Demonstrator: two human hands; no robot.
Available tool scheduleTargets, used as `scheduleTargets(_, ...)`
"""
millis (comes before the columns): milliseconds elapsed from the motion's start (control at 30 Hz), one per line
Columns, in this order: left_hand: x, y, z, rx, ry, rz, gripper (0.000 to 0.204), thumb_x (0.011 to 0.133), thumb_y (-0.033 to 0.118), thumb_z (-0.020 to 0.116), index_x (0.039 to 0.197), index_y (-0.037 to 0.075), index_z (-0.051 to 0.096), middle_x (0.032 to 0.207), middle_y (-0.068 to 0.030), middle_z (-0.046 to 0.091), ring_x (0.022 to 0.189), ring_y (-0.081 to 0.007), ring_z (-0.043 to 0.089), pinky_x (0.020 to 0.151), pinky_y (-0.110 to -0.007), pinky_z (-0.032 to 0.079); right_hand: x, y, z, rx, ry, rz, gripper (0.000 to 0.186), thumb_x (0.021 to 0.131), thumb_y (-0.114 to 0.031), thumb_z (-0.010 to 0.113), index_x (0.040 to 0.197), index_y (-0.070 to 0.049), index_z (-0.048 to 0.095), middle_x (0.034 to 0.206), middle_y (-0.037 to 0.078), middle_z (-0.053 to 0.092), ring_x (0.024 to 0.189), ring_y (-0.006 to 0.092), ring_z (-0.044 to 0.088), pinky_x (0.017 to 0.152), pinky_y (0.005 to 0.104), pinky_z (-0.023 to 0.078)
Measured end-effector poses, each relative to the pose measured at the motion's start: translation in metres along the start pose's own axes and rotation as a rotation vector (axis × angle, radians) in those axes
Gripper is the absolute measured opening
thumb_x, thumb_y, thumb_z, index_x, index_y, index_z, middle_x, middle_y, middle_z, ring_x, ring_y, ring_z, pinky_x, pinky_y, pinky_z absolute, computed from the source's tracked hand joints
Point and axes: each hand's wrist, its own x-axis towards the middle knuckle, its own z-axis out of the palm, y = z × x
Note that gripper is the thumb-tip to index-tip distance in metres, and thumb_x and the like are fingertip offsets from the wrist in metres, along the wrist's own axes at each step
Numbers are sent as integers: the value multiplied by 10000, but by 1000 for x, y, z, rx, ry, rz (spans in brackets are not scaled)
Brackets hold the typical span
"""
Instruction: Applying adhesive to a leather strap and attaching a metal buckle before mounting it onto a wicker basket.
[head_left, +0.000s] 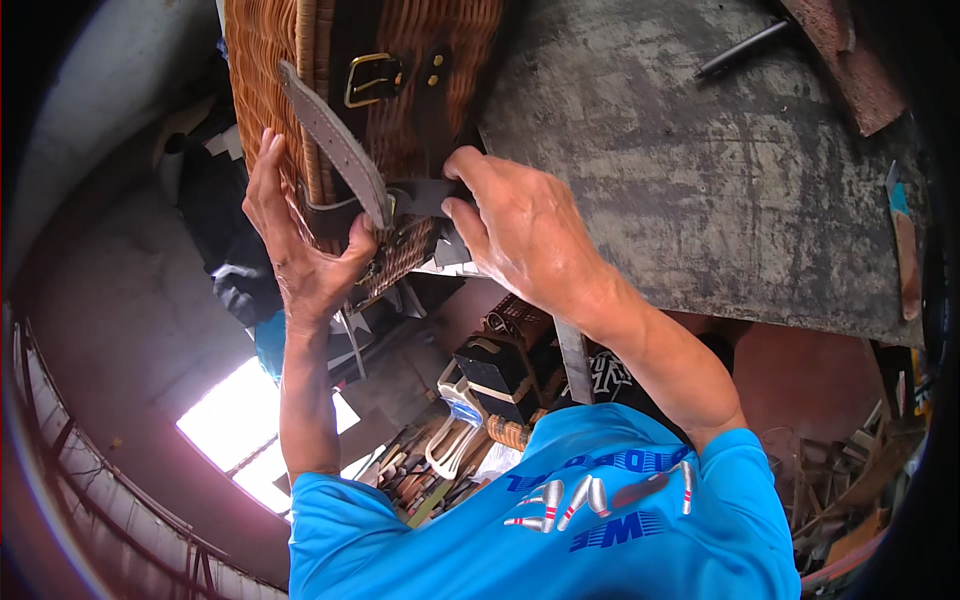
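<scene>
A brown wicker basket (265, 50) with dark leather trim stands at the top left of the workbench. A brass buckle (350, 85) is fixed on its trim. One grey-brown leather strap (335, 140) with punched holes stands loose from the basket's edge. My left hand (305, 265) lies against the wicker corner, its fingers stretched out and its thumb beside the strap's lower end. With thumb and fingers closed, my right hand (535, 225) pinches a dark leather strap (422, 197) at the basket's near edge. My right fingertips partly hide that strap's end.
On the dark, scuffed workbench (660, 180) lie a metal rod (742, 50), a reddish-brown piece (860, 75) at the far right and a knife (903, 240) at the right edge. Below the bench stand a white plastic chair (455, 425) and a black box (497, 375).
</scene>
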Motion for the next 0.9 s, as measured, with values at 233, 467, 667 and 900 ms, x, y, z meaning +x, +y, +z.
scheduleTargets(233,-4,-5,0,-25,-39,-111,962,679,234,792,1493,56,311,1527,-150,327,1379,-317,320,1096,-428,373,5,-6,15,10,126,-1,359,780,-103,782,1033,-13,544,880,160,638,757,358,643,636,432,491)
scheduleTargets(467,-12,-10,-6,-92,-74,-178,969,698,247,803,1502,52,297,1524,-168,293,1375,-299,359,1092,-424,393,6,12,21,41,94,-102,229,812,-87,695,1000,-48,570,884,132,584,753,321,641,642,413,519)
scheduleTargets(667,-4,-4,1,-161,-78,-138,961,703,212,792,1507,52,289,1527,-152,260,1337,-288,425,1092,-426,418,0,16,36,-201,249,-344,428,760,-158,656,1181,-84,630,1140,97,553,999,231,529,816,350,446)
scheduleTargets(900,-3,0,-3,-178,-71,-144,942,707,180,776,1504,46,292,1519,-140,291,1302,-293,470,1080,-425,424,7,-4,45,-365,267,-350,422,728,-143,645,1123,5,657,1068,96,580,891,229,569,732,342,479)
